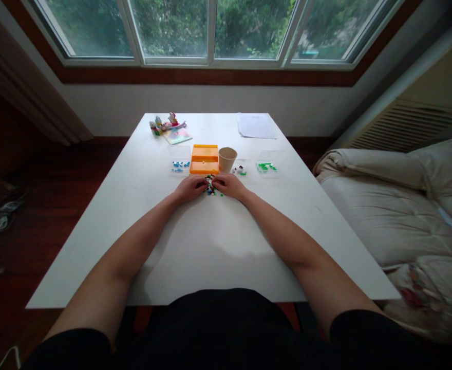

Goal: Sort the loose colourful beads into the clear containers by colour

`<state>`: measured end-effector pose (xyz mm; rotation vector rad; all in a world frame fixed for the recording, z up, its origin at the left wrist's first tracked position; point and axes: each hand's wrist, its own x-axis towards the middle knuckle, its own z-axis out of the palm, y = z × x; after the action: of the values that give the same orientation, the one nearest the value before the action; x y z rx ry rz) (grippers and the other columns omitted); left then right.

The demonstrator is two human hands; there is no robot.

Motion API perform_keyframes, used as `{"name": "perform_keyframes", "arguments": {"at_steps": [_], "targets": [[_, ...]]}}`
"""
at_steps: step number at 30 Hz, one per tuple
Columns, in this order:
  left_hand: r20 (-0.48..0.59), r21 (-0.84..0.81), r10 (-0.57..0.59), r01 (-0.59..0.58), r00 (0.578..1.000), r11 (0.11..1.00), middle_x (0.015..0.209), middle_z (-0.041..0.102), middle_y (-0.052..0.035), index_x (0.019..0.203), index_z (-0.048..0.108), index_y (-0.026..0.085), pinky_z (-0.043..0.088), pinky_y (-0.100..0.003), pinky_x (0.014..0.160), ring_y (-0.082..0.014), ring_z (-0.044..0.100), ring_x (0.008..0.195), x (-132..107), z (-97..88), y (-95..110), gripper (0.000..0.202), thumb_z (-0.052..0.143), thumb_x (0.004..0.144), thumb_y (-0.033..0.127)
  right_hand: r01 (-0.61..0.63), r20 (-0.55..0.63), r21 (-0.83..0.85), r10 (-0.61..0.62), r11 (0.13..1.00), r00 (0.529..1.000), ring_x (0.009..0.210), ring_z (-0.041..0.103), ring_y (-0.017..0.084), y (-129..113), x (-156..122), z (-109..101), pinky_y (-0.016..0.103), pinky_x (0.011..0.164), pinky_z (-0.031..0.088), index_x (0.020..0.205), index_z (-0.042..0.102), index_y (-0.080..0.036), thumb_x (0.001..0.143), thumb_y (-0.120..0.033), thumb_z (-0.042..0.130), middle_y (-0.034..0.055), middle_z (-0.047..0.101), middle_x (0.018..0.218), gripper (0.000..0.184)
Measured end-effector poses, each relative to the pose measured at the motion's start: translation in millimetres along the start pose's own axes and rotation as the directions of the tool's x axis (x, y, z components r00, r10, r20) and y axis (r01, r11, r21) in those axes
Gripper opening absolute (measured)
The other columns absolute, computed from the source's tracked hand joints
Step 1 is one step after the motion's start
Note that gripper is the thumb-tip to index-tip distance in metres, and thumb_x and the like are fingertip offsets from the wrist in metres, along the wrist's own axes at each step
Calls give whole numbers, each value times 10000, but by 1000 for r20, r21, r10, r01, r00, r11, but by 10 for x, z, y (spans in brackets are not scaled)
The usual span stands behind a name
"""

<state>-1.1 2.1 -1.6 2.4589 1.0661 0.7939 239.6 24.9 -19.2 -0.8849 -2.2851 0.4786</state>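
A small pile of mixed toy building bricks (211,192), green, dark and other colours, lies on the white table between my two hands. My left hand (190,188) rests at the pile's left side, its fingers drawn together over the edge of the pieces. From the right, my right hand (229,185) reaches to the top of the pile with thumb and fingers pinched. Whatever either hand pinches is too small to make out. Just beyond the hands stands an orange plastic box (205,160), open, with a tiny yellow piece inside. A brown paper cup (227,160) stands upright beside it.
Clear trays hold blue pieces (180,166) on the left and green pieces (266,167) on the right. White, brown and green bits (240,170) lie near the cup. Toy figurines (159,126), a colourful card (178,135) and paper sheets (256,126) occupy the far side. A sofa (383,205) adjoins the right.
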Motion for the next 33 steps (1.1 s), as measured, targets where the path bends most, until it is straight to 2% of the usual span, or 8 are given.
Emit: {"name": "perform_keyframes", "arguments": {"at_steps": [8, 23, 26, 29, 31, 33], "targets": [[9, 8, -9, 9, 1000, 1000, 796, 701, -29, 895, 748, 183, 427, -254, 675, -153, 575, 716, 3, -38, 62, 155, 602, 894, 235, -3, 5, -3, 4, 1000, 1000, 727, 558, 150, -21, -3, -14, 256, 701, 388, 939, 752, -200, 934, -324, 601, 22, 654, 820, 194], [2, -4, -13, 13, 1000, 1000, 771, 681, -26, 886, 750, 162, 385, -246, 653, -138, 537, 689, 1, -16, 53, 172, 600, 907, 243, -26, 27, -4, 26, 1000, 999, 740, 552, 144, -16, -10, -16, 249, 714, 388, 937, 740, -195, 942, -301, 596, 23, 649, 834, 179], [-29, -6, -65, 65, 997, 998, 762, 682, -23, 916, 759, 164, 386, -247, 647, -132, 528, 668, -10, -11, 44, 199, 593, 917, 274, -32, 35, -21, 33, 999, 999, 750, 550, 141, -55, -12, -24, 247, 722, 382, 953, 730, -193, 948, -306, 592, 23, 653, 851, 179], [-73, -33, -109, 107, 991, 994, 772, 695, -24, 932, 758, 169, 403, -252, 665, -134, 540, 672, -20, 2, 21, 219, 586, 921, 303, -90, 38, -83, 94, 992, 995, 714, 521, 133, -131, -4, -16, 248, 680, 345, 966, 704, -189, 945, -361, 626, 16, 646, 834, 190], [-105, -77, -133, 125, 986, 989, 784, 702, -26, 927, 750, 168, 414, -255, 671, -136, 549, 678, -16, 20, -8, 227, 590, 919, 328, -140, 28, -159, 146, 977, 989, 704, 495, 137, -189, 4, -7, 256, 648, 305, 936, 681, -185, 926, -429, 668, 22, 645, 829, 244], [-154, -156, -173, 149, 973, 976, 784, 698, -27, 916, 739, 163, 423, -255, 666, -135, 551, 675, -1, 45, -50, 238, 601, 910, 357, -139, 32, -229, 150, 963, 988, 735, 499, 147, -234, 7, -1, 264, 648, 287, 905, 674, -189, 912, -450, 693, 37, 657, 867, 262]]}}
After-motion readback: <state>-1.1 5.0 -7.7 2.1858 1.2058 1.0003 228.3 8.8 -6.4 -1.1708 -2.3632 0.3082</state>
